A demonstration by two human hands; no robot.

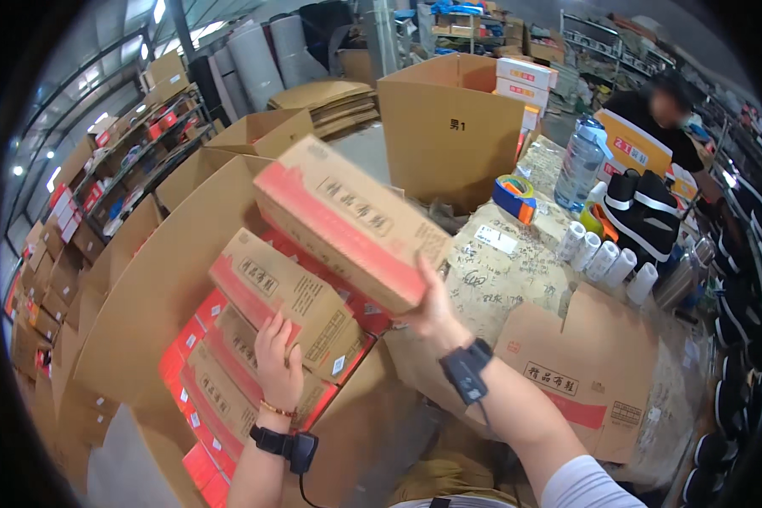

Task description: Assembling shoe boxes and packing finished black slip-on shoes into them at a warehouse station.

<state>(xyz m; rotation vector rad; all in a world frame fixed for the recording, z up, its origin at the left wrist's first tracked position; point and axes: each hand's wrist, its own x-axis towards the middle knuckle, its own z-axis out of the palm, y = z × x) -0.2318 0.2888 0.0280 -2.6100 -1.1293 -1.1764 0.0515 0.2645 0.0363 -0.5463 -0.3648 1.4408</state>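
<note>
My right hand point(433, 303) grips the near end of a brown and red shoebox point(347, 220), holding it tilted above a large open carton point(178, 237). Inside that carton lie several more shoeboxes, brown with red bands, and some red ones. Flat against one brown shoebox point(284, 288) in the carton rests my left hand point(278, 356), its fingers stretched out. Both wrists carry a black strapped device, and the left also has a beaded bracelet. The held box hides part of the carton's far side.
On the worktable point(491, 271) to the right are a flattened shoebox point(580, 372), white rolls point(601, 261), black shoes point(643, 212), a water bottle point(579, 165) and a tape dispenser point(515, 199). Another tall carton point(449, 127) stands beyond. A co-worker point(652, 127) is at the far right.
</note>
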